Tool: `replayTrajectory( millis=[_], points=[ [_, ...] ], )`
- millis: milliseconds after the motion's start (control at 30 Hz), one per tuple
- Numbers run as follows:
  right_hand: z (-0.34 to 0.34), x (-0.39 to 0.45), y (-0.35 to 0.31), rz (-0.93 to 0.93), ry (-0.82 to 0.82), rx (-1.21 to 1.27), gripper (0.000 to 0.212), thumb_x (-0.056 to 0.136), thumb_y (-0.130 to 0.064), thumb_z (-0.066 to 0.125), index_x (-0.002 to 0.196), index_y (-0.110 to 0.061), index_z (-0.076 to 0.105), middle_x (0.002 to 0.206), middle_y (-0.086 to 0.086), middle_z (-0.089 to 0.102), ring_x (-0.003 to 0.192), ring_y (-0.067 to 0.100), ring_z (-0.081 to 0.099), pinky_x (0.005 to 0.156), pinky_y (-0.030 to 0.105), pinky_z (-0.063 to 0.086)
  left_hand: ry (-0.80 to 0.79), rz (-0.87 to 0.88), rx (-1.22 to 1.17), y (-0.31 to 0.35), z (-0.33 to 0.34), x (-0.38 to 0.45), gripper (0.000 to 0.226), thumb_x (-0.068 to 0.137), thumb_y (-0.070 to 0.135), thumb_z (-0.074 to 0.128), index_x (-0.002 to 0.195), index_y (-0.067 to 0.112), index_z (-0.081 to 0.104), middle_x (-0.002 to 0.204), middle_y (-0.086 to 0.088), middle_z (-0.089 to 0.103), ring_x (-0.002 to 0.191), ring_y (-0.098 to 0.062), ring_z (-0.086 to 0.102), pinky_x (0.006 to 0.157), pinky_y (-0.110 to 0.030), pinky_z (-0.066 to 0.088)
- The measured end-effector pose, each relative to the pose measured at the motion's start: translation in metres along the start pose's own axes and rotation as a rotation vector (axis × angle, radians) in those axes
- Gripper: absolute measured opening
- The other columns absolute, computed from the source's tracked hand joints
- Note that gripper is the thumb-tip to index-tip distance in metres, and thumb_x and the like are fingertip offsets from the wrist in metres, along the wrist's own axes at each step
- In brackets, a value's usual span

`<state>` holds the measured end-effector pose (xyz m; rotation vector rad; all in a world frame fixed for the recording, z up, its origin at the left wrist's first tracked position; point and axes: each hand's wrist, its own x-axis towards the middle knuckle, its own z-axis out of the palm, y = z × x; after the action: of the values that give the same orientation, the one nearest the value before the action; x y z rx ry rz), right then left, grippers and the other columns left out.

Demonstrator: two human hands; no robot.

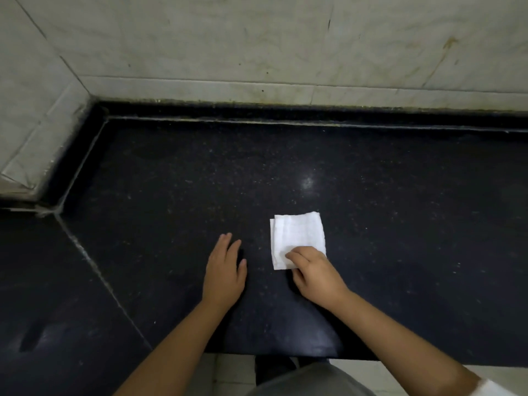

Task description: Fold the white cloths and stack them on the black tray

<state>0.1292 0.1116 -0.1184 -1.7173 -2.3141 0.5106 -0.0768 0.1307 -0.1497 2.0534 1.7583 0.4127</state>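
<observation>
Head view: small folded white square cloth (297, 238) lies flat on the speckled black stone counter (400, 224), my right hand (315, 274) pinching its near corner, left hand (225, 270) flat and empty just beside, no tray visible.

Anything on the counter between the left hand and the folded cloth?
Nothing: the head view shows only bare black counter between the left hand and the folded white cloth.
</observation>
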Motion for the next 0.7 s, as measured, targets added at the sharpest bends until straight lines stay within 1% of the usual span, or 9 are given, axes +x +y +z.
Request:
replayTrajectory(
  millis=[100, 167, 267, 367, 400, 467, 533, 600, 700],
  points=[
    [-0.014, -0.011, 0.015, 0.052, -0.01, -0.119, 0.034, 0.045, -0.01, 0.068, 0.077, -0.019, 0.07, 0.079, -0.007, 0.068, 0.073, 0.015, 0.066, 0.063, 0.026, 0.051, 0.022, 0.229, -0.005, 0.022, 0.01, 0.01, 0.042, 0.078, 0.029, 0.042, 0.101, 0.006, 0.068, 0.111, -0.014, 0.067, 0.102, -0.03, 0.066, 0.086, -0.042, 0.053],
    [-0.017, -0.013, 0.023, 0.097, -0.135, -0.222, 0.04, 0.033, -0.018, 0.077, 0.072, -0.027, 0.071, 0.077, -0.01, 0.067, 0.069, 0.012, 0.065, 0.056, 0.022, 0.049, -0.002, 0.399, 0.024, 0.037, 0.018, 0.015, 0.035, 0.072, 0.036, 0.049, 0.091, 0.015, 0.071, 0.099, -0.002, 0.07, 0.098, -0.019, 0.062, 0.076, -0.032, 0.059],
    [-0.01, -0.007, 0.033, 0.083, -0.227, -0.28, 0.038, 0.03, -0.019, 0.084, 0.065, -0.025, 0.07, 0.068, -0.009, 0.065, 0.057, 0.011, 0.062, 0.044, 0.019, 0.047, -0.07, 0.505, 0.158, 0.051, 0.028, 0.02, 0.034, 0.052, 0.048, 0.076, 0.077, 0.026, 0.071, 0.085, 0.011, 0.068, 0.089, -0.008, 0.042, 0.068, -0.02, 0.056],
    [-0.011, 0.002, 0.037, 0.065, -0.253, -0.246, 0.031, 0.034, -0.01, 0.084, 0.055, -0.018, 0.064, 0.059, -0.006, 0.058, 0.051, 0.011, 0.057, 0.037, 0.016, 0.043, -0.126, 0.499, 0.239, 0.055, 0.03, 0.024, 0.04, 0.038, 0.049, 0.086, 0.067, 0.027, 0.069, 0.073, 0.015, 0.064, 0.079, -0.006, 0.049, 0.062, -0.016, 0.051],
    [-0.015, 0.005, 0.037, 0.056, -0.254, -0.241, 0.025, 0.041, -0.007, 0.082, 0.057, -0.014, 0.064, 0.061, -0.002, 0.059, 0.055, 0.014, 0.058, 0.04, 0.018, 0.046, -0.13, 0.504, 0.275, 0.056, 0.028, 0.025, 0.039, 0.038, 0.048, 0.087, 0.064, 0.027, 0.069, 0.07, 0.015, 0.063, 0.073, -0.006, 0.055, 0.06, -0.015, 0.051],
    [-0.022, 0.011, 0.04, 0.085, -0.294, -0.152, 0.009, 0.069, -0.002, 0.065, 0.077, -0.004, 0.067, 0.081, 0.01, 0.063, 0.076, 0.024, 0.061, 0.066, 0.029, 0.054, -0.134, 0.516, 0.346, 0.057, 0.027, 0.027, 0.036, 0.038, 0.044, 0.088, 0.06, 0.026, 0.067, 0.064, 0.013, 0.062, 0.062, -0.007, 0.06, 0.057, -0.016, 0.049],
    [-0.035, 0.013, 0.043, 0.156, -0.255, -0.031, 0.023, 0.081, -0.001, 0.049, 0.096, 0.0, 0.067, 0.101, 0.014, 0.063, 0.096, 0.027, 0.058, 0.084, 0.031, 0.048, -0.129, 0.534, 0.411, 0.063, 0.027, 0.029, 0.033, 0.038, 0.034, 0.088, 0.057, 0.024, 0.064, 0.06, 0.01, 0.06, 0.056, -0.009, 0.059, 0.053, -0.017, 0.047],
    [-0.048, 0.01, 0.045, 0.214, -0.229, 0.064, 0.025, 0.08, 0.0, 0.049, 0.098, 0.001, 0.067, 0.106, 0.012, 0.064, 0.1, 0.024, 0.058, 0.085, 0.023, 0.045, -0.126, 0.581, 0.464, 0.07, 0.031, 0.028, 0.033, 0.035, 0.023, 0.087, 0.055, 0.023, 0.06, 0.056, 0.008, 0.057, 0.051, -0.011, 0.056, 0.049, -0.018, 0.044],
    [-0.069, -0.02, 0.064, 0.289, -0.186, 0.121, 0.023, 0.079, 0.0, 0.051, 0.094, 0.001, 0.069, 0.1, 0.01, 0.065, 0.096, 0.02, 0.058, 0.072, 0.012, 0.038, -0.124, 0.687, 0.491, 0.101, 0.037, 0.019, 0.027, 0.043, 0.018, 0.074, 0.06, 0.024, 0.054, 0.053, 0.007, 0.054, 0.047, -0.01, 0.053, 0.047, -0.018, 0.04]
  ],
)
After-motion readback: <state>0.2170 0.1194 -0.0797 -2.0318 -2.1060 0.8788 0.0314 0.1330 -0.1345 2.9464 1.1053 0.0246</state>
